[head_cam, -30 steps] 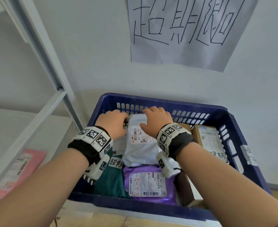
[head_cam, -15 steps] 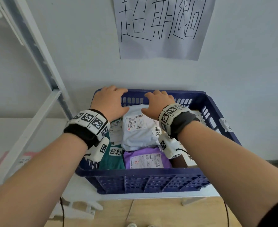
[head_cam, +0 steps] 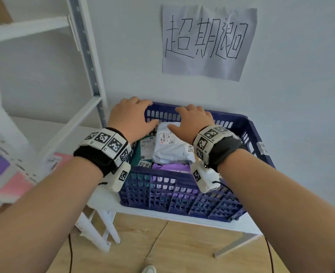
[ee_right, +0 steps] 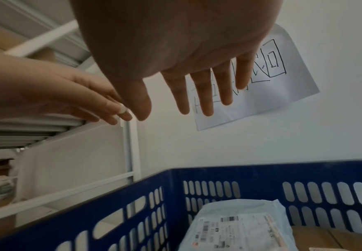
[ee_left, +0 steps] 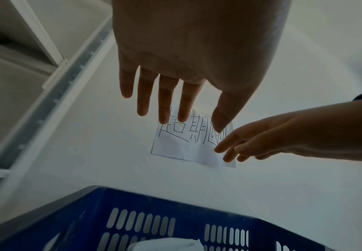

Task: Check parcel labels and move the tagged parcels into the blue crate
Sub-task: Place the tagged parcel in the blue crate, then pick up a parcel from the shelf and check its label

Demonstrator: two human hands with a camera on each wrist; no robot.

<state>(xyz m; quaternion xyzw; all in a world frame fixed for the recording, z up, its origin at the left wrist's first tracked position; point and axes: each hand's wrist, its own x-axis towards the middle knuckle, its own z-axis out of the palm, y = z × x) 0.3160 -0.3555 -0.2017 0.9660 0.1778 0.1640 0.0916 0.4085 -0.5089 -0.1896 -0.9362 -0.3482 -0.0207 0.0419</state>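
**Both hands spread above the blue crate of tagged parcels**

While both forearms reach forward, the left hand (head_cam: 130, 117) and the right hand (head_cam: 190, 121) hang palm-down over the far part of the blue crate (head_cam: 182, 196), each with its fingers straight and slightly spread and holding nothing. The wrist views confirm this: the left hand's fingers (ee_left: 165, 101) and the right hand's fingers (ee_right: 203, 95) are extended, with clear space between them and the crate below. Directly beneath and between the two hands lies a pale grey poly-bag parcel (head_cam: 172, 148), its printed shipping label (head_cam: 165, 137) facing up; whether the right thumb touches it cannot be told. Below the left wrist sits a dark green parcel (head_cam: 141, 152) bearing a white handwritten tag (head_cam: 144, 164). Nearer the person than the grey parcel, a purple parcel (head_cam: 170, 166) lies at the crate's near wall. Under the right hand, the right wrist view shows a brown cardboard box (ee_right: 326, 237) just beside the grey parcel. Beyond the fingertips, a handwritten paper sign (head_cam: 208, 42) hangs on the wall. Outward of the left hand stands a white metal shelf rack (head_cam: 87, 56), with pink parcels (head_cam: 17, 186) on its shelf.
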